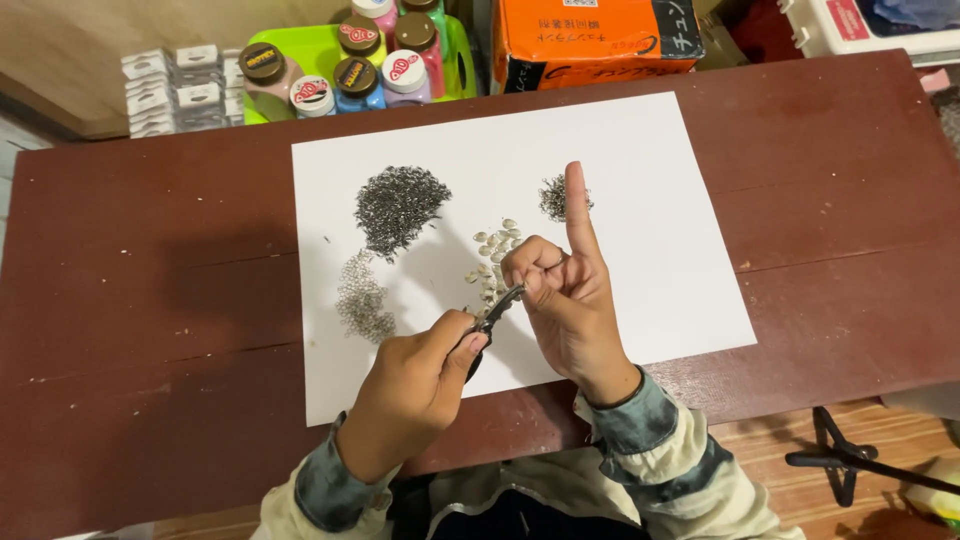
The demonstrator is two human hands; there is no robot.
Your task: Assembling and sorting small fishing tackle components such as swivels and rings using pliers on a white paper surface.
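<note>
One white paper sheet (660, 250) on dark red wooden table (150, 300). Four heaps on sheet: two of grey metal rings (398, 205), one of pale shells (495, 255), one small, far right. Left hand (415, 385) clenched around black-handled pliers (493, 322), near centre. Right hand (565, 300) pinching at plier tip, index finger raised.

Bright, sharp view; soft shadows left, perhaps slight edge distortion.

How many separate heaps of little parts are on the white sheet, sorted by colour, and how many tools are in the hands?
Dark grey heaps: 2, a large one and a small one
Silvery ring heap: 1
Pale bead heap: 1
Pliers: 1, in the left hand, tips at the right hand
Total: 5
</note>
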